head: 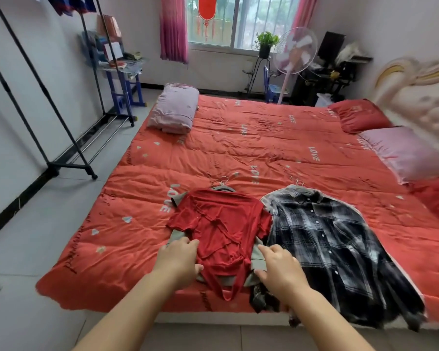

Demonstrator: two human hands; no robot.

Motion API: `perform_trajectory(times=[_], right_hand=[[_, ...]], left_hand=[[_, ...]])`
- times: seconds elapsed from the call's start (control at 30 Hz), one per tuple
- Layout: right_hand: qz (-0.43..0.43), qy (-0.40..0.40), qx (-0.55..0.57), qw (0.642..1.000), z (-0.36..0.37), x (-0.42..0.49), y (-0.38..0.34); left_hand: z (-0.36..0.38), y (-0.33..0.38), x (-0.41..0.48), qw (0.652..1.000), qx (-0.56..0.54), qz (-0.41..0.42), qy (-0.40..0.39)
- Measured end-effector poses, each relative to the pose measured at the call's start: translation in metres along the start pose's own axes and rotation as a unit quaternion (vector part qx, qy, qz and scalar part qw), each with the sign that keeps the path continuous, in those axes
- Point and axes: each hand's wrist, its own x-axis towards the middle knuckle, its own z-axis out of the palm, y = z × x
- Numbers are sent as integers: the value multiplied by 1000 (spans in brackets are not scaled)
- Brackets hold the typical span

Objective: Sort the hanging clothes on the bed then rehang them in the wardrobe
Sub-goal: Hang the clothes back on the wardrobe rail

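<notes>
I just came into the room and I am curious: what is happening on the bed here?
A person is sorting clothes on the red quilt. The left hand grips the side of a red top, and the right hand grips the grey garment lying under it. A plaid shirt lies beside them on the right. Hanger hooks show above both piles; these are not yet rehung.

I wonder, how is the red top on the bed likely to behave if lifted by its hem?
The red top looks thin and creased, so it would probably flop and drape. The hanger at its neck should keep the shoulders spread. It lies on a grey garment, which may drag along.
</notes>
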Motion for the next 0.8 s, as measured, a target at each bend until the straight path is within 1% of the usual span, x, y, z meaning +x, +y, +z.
perform_trajectory(times=[0.17, 0.4, 0.63, 0.8], right_hand=[[5, -16, 3, 1000, -8, 68, -5], [-1, -50, -5, 999, -15, 177, 15], [-37, -123, -3, 992, -3, 336, 43], [-41, -157, 6, 987, 26, 453, 63]], left_hand=[[-21, -13, 76, 1000, 17, 4, -17], [-30, -16, 176, 999, 17, -4, -40], [-20, -15, 296, 996, 0, -58, -72], [4, -16, 385, 991, -20, -89, -94]])
